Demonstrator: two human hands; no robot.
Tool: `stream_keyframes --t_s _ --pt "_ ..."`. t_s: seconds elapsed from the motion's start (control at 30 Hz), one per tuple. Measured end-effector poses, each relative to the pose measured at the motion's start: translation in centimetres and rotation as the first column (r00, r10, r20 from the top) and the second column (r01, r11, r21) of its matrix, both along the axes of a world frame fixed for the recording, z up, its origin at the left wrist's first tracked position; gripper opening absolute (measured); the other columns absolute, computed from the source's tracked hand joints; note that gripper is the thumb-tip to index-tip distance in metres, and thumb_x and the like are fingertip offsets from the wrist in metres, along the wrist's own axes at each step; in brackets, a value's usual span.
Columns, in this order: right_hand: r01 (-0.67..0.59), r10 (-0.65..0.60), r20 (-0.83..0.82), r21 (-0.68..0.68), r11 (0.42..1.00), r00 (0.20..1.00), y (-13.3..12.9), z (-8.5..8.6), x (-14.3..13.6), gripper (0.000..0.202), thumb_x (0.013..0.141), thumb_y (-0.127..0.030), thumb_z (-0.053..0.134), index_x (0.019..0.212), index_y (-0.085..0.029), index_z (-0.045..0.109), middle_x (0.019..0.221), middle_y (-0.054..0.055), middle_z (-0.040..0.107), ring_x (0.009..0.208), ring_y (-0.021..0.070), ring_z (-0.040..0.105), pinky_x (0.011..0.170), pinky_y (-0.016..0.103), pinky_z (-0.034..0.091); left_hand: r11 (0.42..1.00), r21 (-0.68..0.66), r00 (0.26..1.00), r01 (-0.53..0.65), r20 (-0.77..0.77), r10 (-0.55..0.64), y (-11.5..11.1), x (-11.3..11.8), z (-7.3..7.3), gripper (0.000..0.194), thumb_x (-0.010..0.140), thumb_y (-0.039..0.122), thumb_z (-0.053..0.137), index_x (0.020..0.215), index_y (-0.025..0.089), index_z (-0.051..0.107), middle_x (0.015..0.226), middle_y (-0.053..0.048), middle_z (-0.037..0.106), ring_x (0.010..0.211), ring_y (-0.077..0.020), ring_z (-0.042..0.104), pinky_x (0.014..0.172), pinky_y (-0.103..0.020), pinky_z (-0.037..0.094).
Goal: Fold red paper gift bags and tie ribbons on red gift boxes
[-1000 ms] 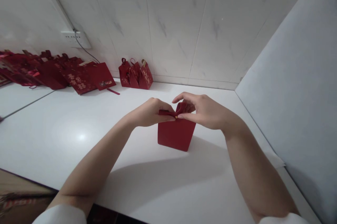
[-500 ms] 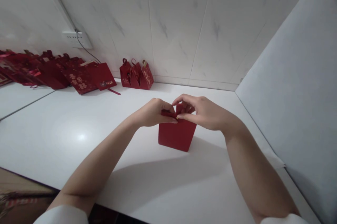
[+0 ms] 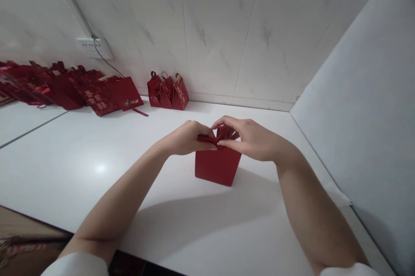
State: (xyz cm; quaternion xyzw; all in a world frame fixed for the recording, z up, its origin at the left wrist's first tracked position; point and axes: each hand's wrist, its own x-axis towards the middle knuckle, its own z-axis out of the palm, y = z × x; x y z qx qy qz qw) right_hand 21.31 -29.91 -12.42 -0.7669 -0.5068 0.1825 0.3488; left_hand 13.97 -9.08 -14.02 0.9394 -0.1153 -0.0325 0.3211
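Red box [image 3: 217, 166] is upright on the white table [image 3: 81, 138], a touch below dead centre. Left hand [image 3: 186, 138]'s pinching its top edge at 11 o'clock, thumb in front; right hand [image 3: 254, 138]'s got a narrow pinch on the top at 1, by a tiny gold bead [image 3: 218, 143]. Farther back, three small red boxes [image 3: 167, 94] sit at 11, red bags [image 3: 66, 88] heaped around 10.

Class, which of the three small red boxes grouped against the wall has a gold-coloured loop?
The rightmost box; the left box and the middle box are red-looped instead.
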Motion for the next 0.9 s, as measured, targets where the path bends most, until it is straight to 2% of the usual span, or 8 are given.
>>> stream_keyframes --t_s 0.2,0.33,0.47,0.63,0.73,0.9 --pt "0.008 -0.008 -0.007 0.003 1.0 1.0 -0.1 0.21 -0.19 0.023 0.09 -0.026 0.053 0.113 -0.028 0.055 0.102 0.002 0.068 0.09 0.0183 0.064 0.077 0.033 0.049 1.0 0.011 1.0 0.012 0.001 -0.012 -0.11 -0.06 0.14 0.018 0.081 0.035 0.066 0.085 0.019 0.072 0.071 0.001 0.065 0.063 -0.0106 0.05 0.057 -0.022 0.038" --pt "0.047 -0.046 -0.011 0.093 0.995 0.999 -0.03 0.38 -0.52 0.019 0.091 -0.034 0.054 0.109 -0.028 0.056 0.1 0.002 0.068 0.089 0.0174 0.065 0.072 0.03 0.05 0.999 0.017 0.999 0.04 -0.015 -0.04 -0.23 -0.31 0.35 0.02 0.08 0.036 0.066 0.086 0.018 0.072 0.071 -0.001 0.065 0.063 -0.0112 0.052 0.057 -0.023 0.038" --pt "0.099 -0.101 -0.001 0.199 0.975 0.995 0.1 0.22 -0.63 0.011 0.091 -0.034 0.055 0.095 -0.024 0.059 0.089 0.001 0.07 0.079 0.0161 0.066 0.07 0.029 0.05 0.997 -0.05 0.998 0.059 -0.027 -0.06 -0.47 -0.47 0.48 0.033 0.078 0.046 0.069 0.096 0.019 0.074 0.082 -0.003 0.07 0.071 -0.014 0.059 0.062 -0.024 0.042" --pt "0.113 -0.121 0.011 0.278 0.954 0.993 0.36 -0.05 -0.57 0.012 0.09 -0.033 0.058 0.09 -0.023 0.062 0.082 0.001 0.07 0.076 0.0159 0.067 0.068 0.028 0.051 0.989 -0.145 1.0 0.024 0.013 -0.022 -0.49 -0.3 0.23 0.028 0.084 0.043 0.064 0.097 0.021 0.076 0.085 -0.002 0.073 0.071 -0.013 0.059 0.062 -0.023 0.042" --pt "0.129 -0.154 0.053 0.319 0.939 0.987 0.51 -0.12 -0.56 0.008 0.09 -0.029 0.058 0.088 -0.022 0.063 0.081 0.0 0.07 0.075 0.0152 0.067 0.069 0.028 0.05 0.989 -0.146 1.0 0.024 0.02 -0.021 -0.37 -0.27 0.12 0.024 0.082 0.039 0.067 0.094 0.021 0.076 0.082 -0.001 0.072 0.068 -0.0116 0.057 0.061 -0.022 0.041" --pt "0.189 -0.243 0.113 0.356 0.915 0.963 0.75 -0.42 -0.67 0.006 0.086 -0.024 0.063 0.093 -0.024 0.064 0.07 -0.002 0.068 0.066 0.0135 0.065 0.061 0.024 0.048 0.993 -0.118 0.999 0.023 0.044 -0.018 -0.36 -0.33 0.17 0.02 0.082 0.037 0.066 0.087 0.021 0.076 0.069 0.002 0.066 0.059 -0.0081 0.046 0.056 -0.022 0.035"
